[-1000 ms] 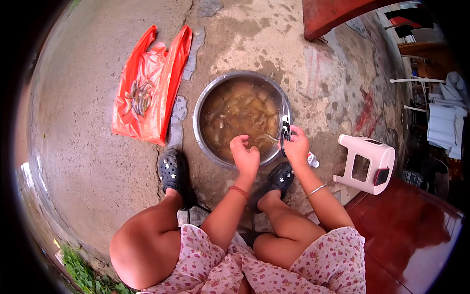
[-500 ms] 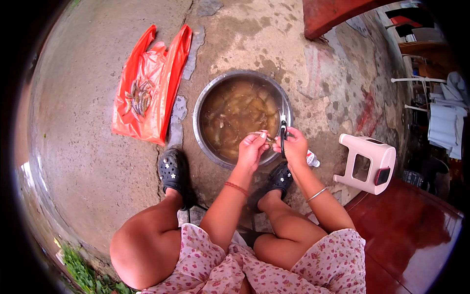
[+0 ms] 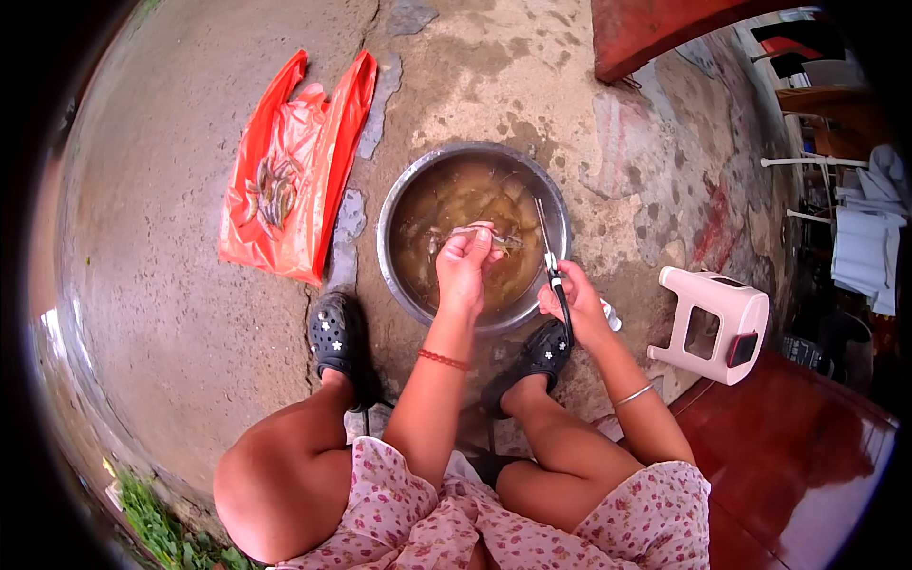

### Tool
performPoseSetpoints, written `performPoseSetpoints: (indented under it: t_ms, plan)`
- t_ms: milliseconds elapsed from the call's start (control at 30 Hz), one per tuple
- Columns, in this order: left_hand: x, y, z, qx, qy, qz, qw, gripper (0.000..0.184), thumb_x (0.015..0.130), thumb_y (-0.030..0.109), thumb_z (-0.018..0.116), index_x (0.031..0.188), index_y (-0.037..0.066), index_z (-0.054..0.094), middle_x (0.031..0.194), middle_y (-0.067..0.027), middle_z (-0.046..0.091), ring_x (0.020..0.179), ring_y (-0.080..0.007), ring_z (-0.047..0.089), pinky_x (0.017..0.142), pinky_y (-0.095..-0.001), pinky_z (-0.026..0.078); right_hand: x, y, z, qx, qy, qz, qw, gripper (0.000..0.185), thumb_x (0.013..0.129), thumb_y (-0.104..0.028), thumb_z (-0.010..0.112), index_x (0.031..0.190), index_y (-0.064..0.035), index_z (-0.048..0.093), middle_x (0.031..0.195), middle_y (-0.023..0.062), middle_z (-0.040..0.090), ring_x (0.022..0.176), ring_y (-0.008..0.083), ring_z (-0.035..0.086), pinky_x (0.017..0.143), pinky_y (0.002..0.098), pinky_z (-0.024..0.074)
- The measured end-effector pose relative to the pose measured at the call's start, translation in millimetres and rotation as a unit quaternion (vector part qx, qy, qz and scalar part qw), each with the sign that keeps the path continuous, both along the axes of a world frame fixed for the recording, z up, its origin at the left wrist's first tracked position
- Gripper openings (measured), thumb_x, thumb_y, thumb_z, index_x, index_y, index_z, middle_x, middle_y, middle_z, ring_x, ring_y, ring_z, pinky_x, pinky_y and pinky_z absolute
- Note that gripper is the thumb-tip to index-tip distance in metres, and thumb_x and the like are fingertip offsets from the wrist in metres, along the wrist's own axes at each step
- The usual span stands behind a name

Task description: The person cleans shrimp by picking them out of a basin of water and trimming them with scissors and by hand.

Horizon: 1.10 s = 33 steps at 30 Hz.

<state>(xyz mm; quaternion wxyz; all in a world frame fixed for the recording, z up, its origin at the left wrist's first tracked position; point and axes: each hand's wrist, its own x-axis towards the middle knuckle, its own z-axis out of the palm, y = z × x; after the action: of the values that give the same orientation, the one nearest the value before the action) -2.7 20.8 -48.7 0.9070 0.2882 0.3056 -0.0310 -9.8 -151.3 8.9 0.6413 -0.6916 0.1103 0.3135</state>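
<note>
Over the near half of a metal basin (image 3: 385, 249), my left hand (image 3: 464, 271) is closed around a small brownish shrimp (image 3: 507, 242), part of it sticking out past the fingertips. Murky brown water fills the basin, and pale brown shapes show dimly below its surface. At the basin's right rim, my right hand (image 3: 579, 302) grips scissors (image 3: 558, 285) with black handles. Their thin silver blades are parted and point away from me over the water. To the left lies a red plastic bag (image 3: 334, 195) with several shrimp (image 3: 274, 193) on it.
A pink plastic stool (image 3: 676, 323) lies to the right on wet, cracked concrete. Behind my right hand is a partly hidden white bottle (image 3: 611, 315). My feet in black clogs (image 3: 337, 332) flank the basin's near side. A red wooden piece (image 3: 646, 38) stands at the top.
My left hand has moved left and away from me over the water with the shrimp. My right hand has drawn slightly right and nearer, so the scissors are apart from the shrimp, blades parted.
</note>
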Motion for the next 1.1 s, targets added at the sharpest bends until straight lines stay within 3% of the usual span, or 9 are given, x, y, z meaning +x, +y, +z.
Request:
performPoseSetpoints:
  t_ms: [133, 300, 467, 867, 1100]
  plan:
    - [5.5, 5.5, 12.5, 0.017, 0.004, 0.023, 1.0, 0.018, 0.087, 0.016, 0.058, 0.099, 0.003, 0.059, 0.077, -0.0011, 0.059, 0.062, -0.0087, 0.055, 0.061, -0.0211, 0.049, -8.6, 0.1, -0.1, 0.017, 0.021, 0.056, 0.998, 0.055, 0.08, -0.012, 0.067, 0.123, -0.0033, 0.035, 0.088, 0.0027, 0.051, 0.083, 0.009, 0.051, 0.074, 0.0236, 0.0442]
    - [9.7, 6.9, 15.9, 0.0, -0.015, 0.039, 0.999, 0.017, 0.087, 0.017, 0.058, 0.098, 0.003, 0.058, 0.076, -0.0005, 0.058, 0.063, -0.0088, 0.055, 0.062, -0.0219, 0.049, -8.1, 4.2, 5.2, -0.04, -0.034, 0.124, 0.991, 0.058, 0.079, -0.017, 0.067, 0.126, -0.0033, 0.035, 0.088, 0.002, 0.049, 0.083, 0.0109, 0.048, 0.077, 0.0258, 0.0418]
    - [7.6, 6.8, 11.4, 0.058, -0.042, 0.004, 0.997, 0.014, 0.087, 0.013, 0.057, 0.095, 0.002, 0.059, 0.073, -0.0015, 0.058, 0.061, -0.0089, 0.054, 0.059, -0.0214, 0.046, 0.1, 8.4, 15.5, -0.163, -0.168, 0.196, 0.952, 0.057, 0.076, -0.02, 0.07, 0.123, -0.0035, 0.04, 0.09, 0.004, 0.051, 0.079, 0.012, 0.048, 0.072, 0.0254, 0.0422]
    - [6.2, 8.0, 10.4, 0.061, -0.008, -0.024, 0.998, 0.011, 0.089, 0.009, 0.053, 0.093, 0.002, 0.059, 0.068, -0.0022, 0.057, 0.058, -0.0088, 0.053, 0.058, -0.021, 0.044, 0.5, 8.7, 13.6, -0.194, -0.186, 0.171, 0.948, 0.054, 0.073, -0.021, 0.073, 0.117, -0.0052, 0.047, 0.078, 0.0043, 0.054, 0.065, 0.0124, 0.049, 0.06, 0.0262, 0.0426]
    - [5.8, 7.1, 6.2, 0.063, 0.013, -0.012, 0.998, 0.011, 0.089, 0.01, 0.053, 0.092, 0.002, 0.059, 0.067, -0.0023, 0.058, 0.057, -0.0084, 0.053, 0.056, -0.0204, 0.044, 1.3, 10.3, 17.7, -0.226, -0.207, 0.195, 0.932, 0.051, 0.072, -0.02, 0.073, 0.114, -0.0044, 0.05, 0.074, 0.0031, 0.055, 0.063, 0.0113, 0.05, 0.06, 0.0254, 0.0435]
